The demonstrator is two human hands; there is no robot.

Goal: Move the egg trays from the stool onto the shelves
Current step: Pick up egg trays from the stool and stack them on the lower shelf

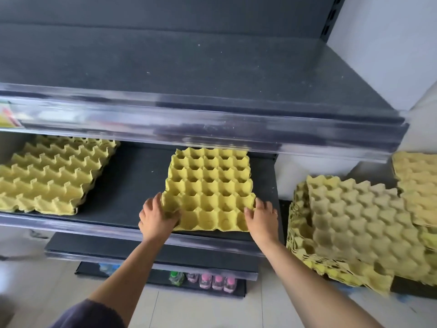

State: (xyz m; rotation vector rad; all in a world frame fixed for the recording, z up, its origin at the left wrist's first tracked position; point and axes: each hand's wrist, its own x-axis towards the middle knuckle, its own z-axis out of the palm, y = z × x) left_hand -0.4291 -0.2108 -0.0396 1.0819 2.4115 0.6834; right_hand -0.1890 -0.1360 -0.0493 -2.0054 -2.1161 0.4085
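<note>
Clasping egg tray (pixel 209 188) corners, left hand (pixel 157 215), right hand (pixel 262 215); shelf (pixel 132 185) bare leftward

- An egg tray (pixel 209 188) lies mid-way along the middle shelf (pixel 132 197).
- A tray stack (pixel 54 176) sits at 9 o'clock, same shelf.
- A tray pile (pixel 359 223) stands at 3 o'clock, beside the shelf.
- Bottles (pixel 212 281) stand at 6 o'clock, on the lowest shelf (pixel 156 280).

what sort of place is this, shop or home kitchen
Probably a small shop: dark metal display shelving with clear price-strip edges, capped plastic drink bottles on its bottom shelf, stacks of yellow moulded-pulp egg trays alongside. Left hand and right hand hold one such tray.
</note>
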